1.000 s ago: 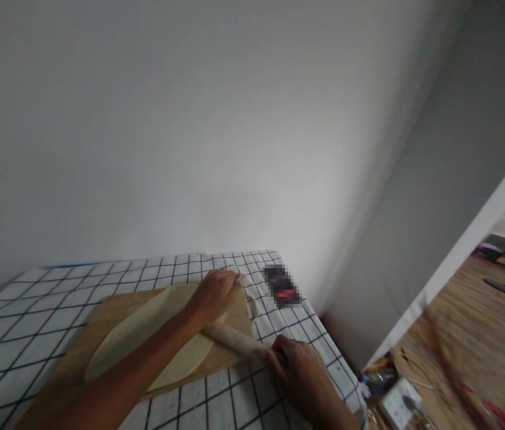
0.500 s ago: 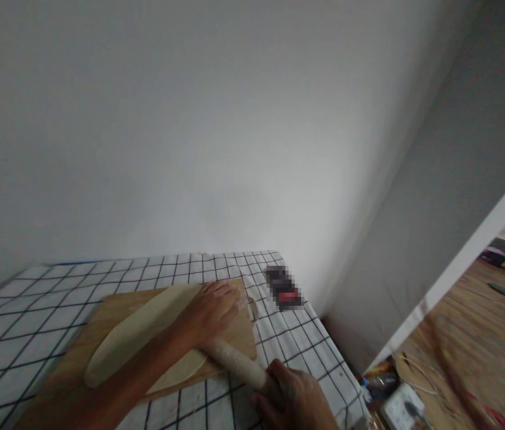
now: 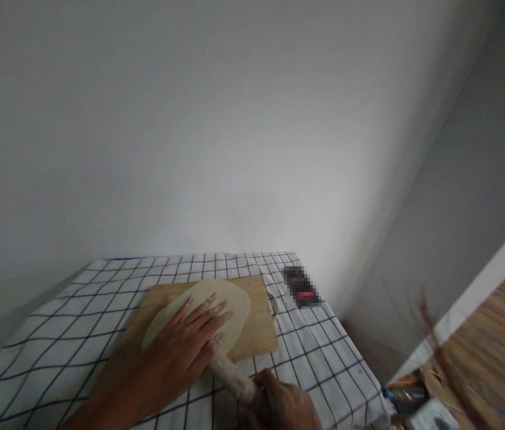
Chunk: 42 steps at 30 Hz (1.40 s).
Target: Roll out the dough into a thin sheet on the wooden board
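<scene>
A flat, pale sheet of rolled dough [image 3: 236, 301] lies on a wooden board [image 3: 262, 334]. Over the dough and the near end of the rolling pin rests my left hand [image 3: 192, 343], fingers spread and dusted with flour; its palm hides part of both. My right hand [image 3: 288, 405] is wrapped round the other end of the floury rolling pin [image 3: 230, 375], off the board's near right edge. The pin slants from the dough down toward the right.
A black-and-white checked cloth [image 3: 324, 352] covers the table under the board. Toward the back right sits a dark, blurred-out item [image 3: 300, 286] with a red patch. A white wall [image 3: 216, 149] stands behind. Odds and ends lie on the floor [image 3: 498, 334] at right.
My left hand has drawn back toward me from the board's right side, fingers now spread over the dough. The dough looks rounder and shorter. The view has shifted a little left.
</scene>
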Each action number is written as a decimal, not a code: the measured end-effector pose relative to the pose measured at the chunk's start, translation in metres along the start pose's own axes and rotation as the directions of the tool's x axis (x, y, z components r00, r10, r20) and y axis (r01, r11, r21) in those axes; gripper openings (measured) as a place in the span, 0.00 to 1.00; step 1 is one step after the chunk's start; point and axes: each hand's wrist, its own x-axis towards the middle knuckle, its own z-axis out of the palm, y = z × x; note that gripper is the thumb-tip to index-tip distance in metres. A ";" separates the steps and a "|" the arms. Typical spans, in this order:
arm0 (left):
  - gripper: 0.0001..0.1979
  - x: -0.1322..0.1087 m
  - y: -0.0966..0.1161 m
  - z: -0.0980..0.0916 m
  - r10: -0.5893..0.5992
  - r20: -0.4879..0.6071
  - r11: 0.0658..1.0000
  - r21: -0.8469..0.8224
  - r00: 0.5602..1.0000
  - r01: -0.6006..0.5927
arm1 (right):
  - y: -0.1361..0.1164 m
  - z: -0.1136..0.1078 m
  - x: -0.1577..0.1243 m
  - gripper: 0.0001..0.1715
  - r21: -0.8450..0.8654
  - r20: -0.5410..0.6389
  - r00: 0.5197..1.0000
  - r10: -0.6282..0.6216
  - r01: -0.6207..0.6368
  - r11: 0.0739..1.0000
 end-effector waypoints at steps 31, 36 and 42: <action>0.23 0.184 -0.025 0.089 -0.202 0.031 0.971 -0.122 0.979 0.204 | 0.065 -0.057 0.076 0.18 -0.269 -0.288 0.951 -0.114 0.034 0.962; 0.19 0.146 -0.008 0.064 -0.096 0.073 0.982 -0.156 0.993 0.107 | 0.069 -0.056 0.082 0.21 -0.264 -0.216 0.967 -0.133 0.073 0.962; 0.20 0.117 -0.007 0.078 0.003 0.179 0.999 -0.048 0.984 0.005 | 0.077 -0.060 0.093 0.24 -0.301 -0.217 0.973 -0.078 0.009 0.954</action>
